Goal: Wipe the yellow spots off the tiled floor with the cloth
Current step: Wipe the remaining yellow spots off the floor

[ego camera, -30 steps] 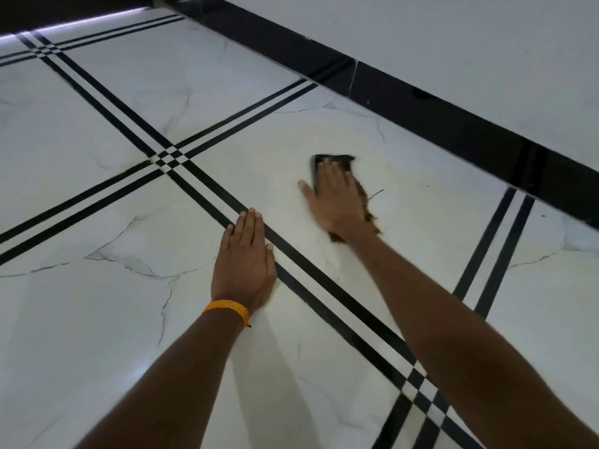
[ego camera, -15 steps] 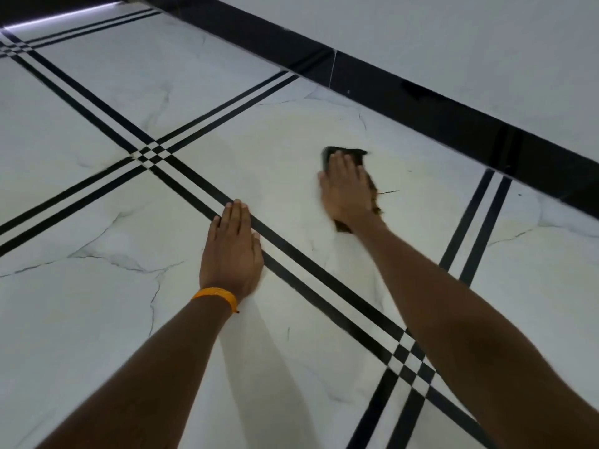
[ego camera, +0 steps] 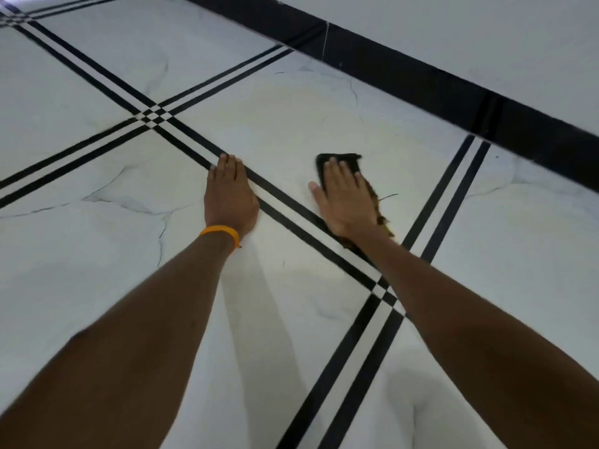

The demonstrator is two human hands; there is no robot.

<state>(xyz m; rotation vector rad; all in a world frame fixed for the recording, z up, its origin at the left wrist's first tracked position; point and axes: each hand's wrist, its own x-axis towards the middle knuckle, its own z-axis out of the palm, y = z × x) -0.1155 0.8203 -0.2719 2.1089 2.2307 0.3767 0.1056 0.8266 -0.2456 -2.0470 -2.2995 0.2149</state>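
The tiled floor (ego camera: 97, 286) is glossy, white stone-look slab with thin grey veins running through it like cracks. It is cut into big squares by paired black stripes (ego camera: 194, 140) that meet in small chequered crossings. The person leans over it with both arms stretched out and the two hands well apart, one pair of stripes running diagonally between them. The left hand (ego camera: 230, 197) lies flat on bare tile with its fingers straight and held together, the tips resting on the nearer black stripe. A smooth orange band (ego camera: 220, 231) rings that wrist. The right hand (ego camera: 348, 202) is also flat, fingers straight and thumb spread out to touch the tile, pressing down on the cloth (ego camera: 351, 160). The cloth is a dark, limp rag lying on the tile just beyond the stripes. Its far end shows as a rounded black edge past the fingertips, and its right side is ragged and brownish, with a loose thread sticking out. Its near end tucks under the wrist right by the stripes. Beyond the cloth, the same tile carries a faint yellowish smear (ego camera: 291, 118), broad, soft-edged and matte against the shine. A wide, polished black skirting (ego camera: 421, 82) runs along the foot of a plain pale wall (ego camera: 486, 34) at the far side.
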